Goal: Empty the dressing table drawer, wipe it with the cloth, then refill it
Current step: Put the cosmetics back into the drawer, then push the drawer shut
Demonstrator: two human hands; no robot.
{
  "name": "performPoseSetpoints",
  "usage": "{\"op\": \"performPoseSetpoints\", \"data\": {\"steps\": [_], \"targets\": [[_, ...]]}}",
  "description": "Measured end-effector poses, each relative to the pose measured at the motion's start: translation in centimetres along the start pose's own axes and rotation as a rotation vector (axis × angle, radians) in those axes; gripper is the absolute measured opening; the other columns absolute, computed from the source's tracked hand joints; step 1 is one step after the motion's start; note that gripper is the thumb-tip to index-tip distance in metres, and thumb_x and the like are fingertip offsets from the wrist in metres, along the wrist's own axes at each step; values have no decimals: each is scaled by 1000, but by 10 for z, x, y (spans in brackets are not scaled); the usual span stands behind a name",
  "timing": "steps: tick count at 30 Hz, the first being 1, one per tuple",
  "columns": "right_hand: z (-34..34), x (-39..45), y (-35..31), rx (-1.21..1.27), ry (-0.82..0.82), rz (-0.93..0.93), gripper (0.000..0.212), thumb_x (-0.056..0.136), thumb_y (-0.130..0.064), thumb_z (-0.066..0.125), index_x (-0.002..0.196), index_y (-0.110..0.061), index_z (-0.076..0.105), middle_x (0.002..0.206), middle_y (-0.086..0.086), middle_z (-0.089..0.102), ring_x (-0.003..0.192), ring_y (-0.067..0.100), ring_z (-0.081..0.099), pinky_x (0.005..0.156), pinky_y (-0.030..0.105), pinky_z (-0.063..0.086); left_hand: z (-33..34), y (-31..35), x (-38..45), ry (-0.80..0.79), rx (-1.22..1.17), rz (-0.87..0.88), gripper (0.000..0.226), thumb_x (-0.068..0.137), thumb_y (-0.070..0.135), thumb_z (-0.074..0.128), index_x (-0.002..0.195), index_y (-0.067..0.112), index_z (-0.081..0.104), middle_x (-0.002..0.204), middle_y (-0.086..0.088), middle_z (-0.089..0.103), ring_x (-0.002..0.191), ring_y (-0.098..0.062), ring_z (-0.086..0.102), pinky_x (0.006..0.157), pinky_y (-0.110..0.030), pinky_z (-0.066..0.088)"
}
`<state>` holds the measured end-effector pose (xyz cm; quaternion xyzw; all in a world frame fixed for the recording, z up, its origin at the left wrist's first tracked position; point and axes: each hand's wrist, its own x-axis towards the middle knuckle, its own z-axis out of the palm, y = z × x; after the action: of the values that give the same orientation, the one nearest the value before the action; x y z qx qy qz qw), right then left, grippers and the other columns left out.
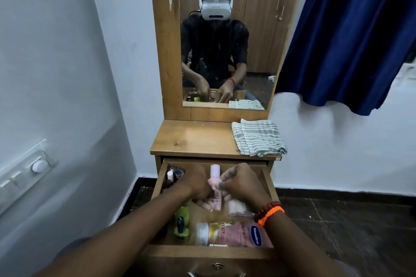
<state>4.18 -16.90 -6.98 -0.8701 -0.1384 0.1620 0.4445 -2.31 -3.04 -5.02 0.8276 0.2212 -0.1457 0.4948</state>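
Head view: drawer (269, 183) pulled open at 6 o'clock, still full. Both hands inside, mid-drawer. Left hand (195, 186) fingers curled round lower part of pink bottle (215, 189); right hand (242, 183) curled at its side, can't tell if it grips the bottle. Lotion tube (234, 235) lies along drawer front, green bottle (181, 224) at 7 o'clock. Striped cloth (258, 138) folded on tabletop (193, 137), 1 o'clock of drawer.

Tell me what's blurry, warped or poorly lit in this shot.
Head view: the hands, left and right, and the pink bottle are motion-blurred; wide-angle bending curves the walls and mirror frame; the light is dim, the drawer shadowed, soft sheen on the tabletop.
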Motion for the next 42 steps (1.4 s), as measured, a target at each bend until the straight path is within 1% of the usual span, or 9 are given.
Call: {"op": "performPoseSetpoints", "data": {"steps": [3,6,9,13,18,21,29,32,42], "targets": [[23,45,45,-66,17,42,41,60,-33,85,90,-13,67,78,7,75,80,26,76,66,40,65,5,-2,13,-4,114,-5,12,89,2,72,94,-9,69,84,-19,75,77,-29,75,80,-43,64],[22,25,16,-58,59,52,30,69,-18,81,91,-6,64,83,14,72,86,31,74,67,42,65,11,0,20,-17,179,-51,8,92,1,68,89,-7,68,91,-21,77,82,-32,75,88,-44,61],[23,14,0,-64,113,72,11,84,-8,65,82,-7,54,92,18,64,94,34,69,72,43,63,13,5,21,-61,263,-86,11,93,-2,67,82,-1,67,90,-21,74,65,-23,69,76,-36,61],[32,20,7,-149,112,71,25,90,-19,65,76,-10,46,107,26,65,104,38,64,70,31,48,17,8,28,-95,437,-118,18,93,2,69,77,7,64,52,-2,66,46,-9,59,58,-22,54],[33,19,7,-231,105,52,11,91,-12,59,85,-6,52,101,23,64,87,34,62,65,27,38,20,14,28,-74,641,-50,12,94,10,69,103,2,67,81,-13,75,48,-10,54,50,-20,47],[30,15,4,-270,101,27,7,93,-8,54,88,-7,50,109,25,61,86,31,59,67,33,46,21,19,22,-90,683,-45,23,95,11,67,116,4,67,58,-4,71,37,-7,57,39,-18,48],[-26,-46,-22,-343,73,-207,10,86,-21,78,82,-19,69,82,-4,70,77,12,69,68,36,61,-3,15,-50,287,627,332,15,84,17,78,88,21,64,81,6,60,77,-14,59,57,-25,46],[-44,-95,-15,-415,50,-289,11,87,-32,77,87,-21,76,84,-8,70,76,5,66,64,22,52,-11,-7,-92,319,619,398,20,82,30,79,96,24,67,93,5,71,83,-11,64,73,-33,57],[-18,-192,42,-602,135,-513,21,97,-37,61,109,-24,72,113,-10,60,109,9,54,86,28,52,2,-71,-162,357,806,522,39,84,49,74,118,31,70,113,11,69,103,-9,63,88,-31,54]]}}
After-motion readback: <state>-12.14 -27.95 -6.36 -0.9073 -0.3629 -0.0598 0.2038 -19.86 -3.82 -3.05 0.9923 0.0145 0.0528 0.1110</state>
